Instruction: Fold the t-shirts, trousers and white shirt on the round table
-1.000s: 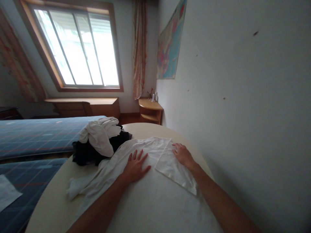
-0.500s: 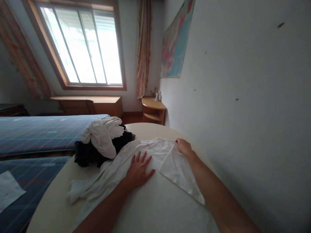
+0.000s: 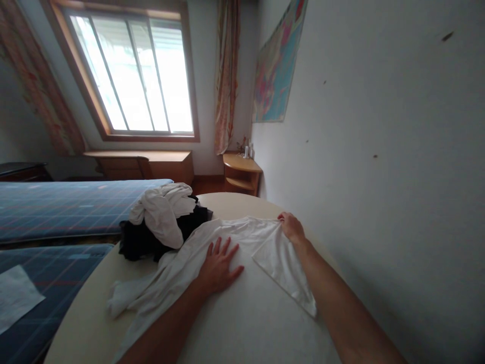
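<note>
Right hand moved forward, pinching edge of creased white cloth, left hand spread flat

Bright daylight fills that wood-framed sliding window over there, between patterned orange-pink curtains. A colourful rectangular map hangs on the pale, dark-flecked wall.

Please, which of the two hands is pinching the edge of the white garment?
The right hand: it pinches the far edge of the white garment, whereas the left hand lies flat and spread open on top of it.
</note>
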Demonstrator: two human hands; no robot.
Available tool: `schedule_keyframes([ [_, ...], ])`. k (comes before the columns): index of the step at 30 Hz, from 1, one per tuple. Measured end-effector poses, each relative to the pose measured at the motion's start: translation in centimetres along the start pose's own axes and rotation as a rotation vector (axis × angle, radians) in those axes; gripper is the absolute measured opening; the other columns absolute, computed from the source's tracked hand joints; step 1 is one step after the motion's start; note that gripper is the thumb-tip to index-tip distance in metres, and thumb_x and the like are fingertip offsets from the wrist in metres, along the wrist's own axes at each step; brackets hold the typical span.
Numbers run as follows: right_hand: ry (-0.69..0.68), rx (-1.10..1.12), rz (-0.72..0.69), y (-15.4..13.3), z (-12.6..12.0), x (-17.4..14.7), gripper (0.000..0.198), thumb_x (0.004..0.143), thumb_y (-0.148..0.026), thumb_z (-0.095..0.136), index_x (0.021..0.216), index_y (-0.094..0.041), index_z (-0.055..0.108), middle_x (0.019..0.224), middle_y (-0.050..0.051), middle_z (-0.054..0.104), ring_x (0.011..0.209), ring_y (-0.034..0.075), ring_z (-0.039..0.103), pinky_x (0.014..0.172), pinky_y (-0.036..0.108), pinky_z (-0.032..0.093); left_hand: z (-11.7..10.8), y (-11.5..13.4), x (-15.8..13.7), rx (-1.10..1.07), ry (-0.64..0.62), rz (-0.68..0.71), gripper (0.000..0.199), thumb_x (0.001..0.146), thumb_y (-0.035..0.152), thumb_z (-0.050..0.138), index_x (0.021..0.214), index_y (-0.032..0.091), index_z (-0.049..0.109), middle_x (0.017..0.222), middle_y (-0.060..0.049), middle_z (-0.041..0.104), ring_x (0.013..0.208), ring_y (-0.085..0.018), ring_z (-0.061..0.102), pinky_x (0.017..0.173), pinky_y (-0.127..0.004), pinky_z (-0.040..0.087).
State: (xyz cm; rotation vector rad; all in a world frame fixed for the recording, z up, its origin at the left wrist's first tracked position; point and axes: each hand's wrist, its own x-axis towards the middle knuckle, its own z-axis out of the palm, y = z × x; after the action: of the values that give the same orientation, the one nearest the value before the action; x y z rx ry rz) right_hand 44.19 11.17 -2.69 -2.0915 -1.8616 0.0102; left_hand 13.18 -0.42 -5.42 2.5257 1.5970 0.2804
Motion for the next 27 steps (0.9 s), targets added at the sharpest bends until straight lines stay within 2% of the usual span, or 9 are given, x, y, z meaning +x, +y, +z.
schedule_keyframes([
  [3, 0.002, -0.008, -0.025, -0.4, 0.0, -0.7, 0.029, 0.093, -0.018, 0.048, 0.117, -0.019, 0.064, 0.127, 0.010, 0.060, 0.108, 0.021, 0.059, 0.093, 0.028, 0.043, 0.0, 0.0, 0.0, 0.003, 0.007, 0.006, 0.073, 0.091, 0.070, 0.036, 0.152, 0.032, 0.034, 0.164, -0.003, 0.019, 0.150, -0.036, 0.009, 0.119, -0.058, 0.010],
  [8, 0.054, -0.034, -0.006, -1.8, 0.9, -3.5, 0.042, 0.098, -0.029, 0.040, 0.135, -0.016, 0.053, 0.143, 0.015, 0.049, 0.124, 0.027, 0.049, 0.101, 0.035, 0.039, 0.0, -0.1, 0.1, 0.003, -0.002, 0.004, 0.073, 0.091, 0.070, 0.037, 0.152, 0.032, 0.035, 0.164, -0.004, 0.018, 0.150, -0.037, 0.009, 0.119, -0.057, 0.011],
  [11, -0.022, -0.065, 0.026, -2.3, 2.0, -5.4, 0.058, 0.098, -0.045, 0.040, 0.144, -0.012, 0.045, 0.150, 0.017, 0.042, 0.136, 0.029, 0.039, 0.111, 0.038, 0.030, 0.0, -0.1, 0.1, 0.007, -0.003, 0.002, 0.072, 0.091, 0.070, 0.038, 0.152, 0.031, 0.034, 0.164, -0.004, 0.018, 0.150, -0.037, 0.009, 0.119, -0.058, 0.010],
  [14, -0.148, -0.103, 0.075, -2.1, 3.1, -6.5, 0.076, 0.096, -0.059, 0.032, 0.153, -0.009, 0.030, 0.161, 0.015, 0.023, 0.148, 0.031, 0.019, 0.118, 0.047, 0.016, 0.0, 0.0, 0.2, 0.013, -0.003, -0.002, 0.072, 0.091, 0.069, 0.039, 0.153, 0.031, 0.034, 0.164, -0.004, 0.018, 0.150, -0.037, 0.009, 0.119, -0.058, 0.010],
  [18, -0.196, -0.108, 0.068, -1.5, 3.7, -6.1, 0.080, 0.096, -0.063, 0.025, 0.157, -0.011, 0.020, 0.165, 0.010, 0.012, 0.151, 0.028, 0.008, 0.119, 0.052, 0.007, 0.0, 0.0, 0.4, 0.016, 0.004, 0.001, 0.073, 0.091, 0.070, 0.039, 0.152, 0.031, 0.035, 0.164, -0.004, 0.019, 0.150, -0.038, 0.010, 0.119, -0.059, 0.011],
  [27, -0.199, -0.101, 0.066, -1.2, 3.6, -3.8, 0.081, 0.095, -0.064, 0.024, 0.157, -0.012, 0.021, 0.165, 0.010, 0.012, 0.151, 0.026, 0.006, 0.119, 0.053, 0.004, 0.3, -0.1, 2.4, 0.006, 0.021, -0.018, 0.072, 0.091, 0.069, 0.040, 0.151, 0.029, 0.038, 0.163, -0.006, 0.021, 0.149, -0.040, 0.010, 0.118, -0.059, 0.015],
])
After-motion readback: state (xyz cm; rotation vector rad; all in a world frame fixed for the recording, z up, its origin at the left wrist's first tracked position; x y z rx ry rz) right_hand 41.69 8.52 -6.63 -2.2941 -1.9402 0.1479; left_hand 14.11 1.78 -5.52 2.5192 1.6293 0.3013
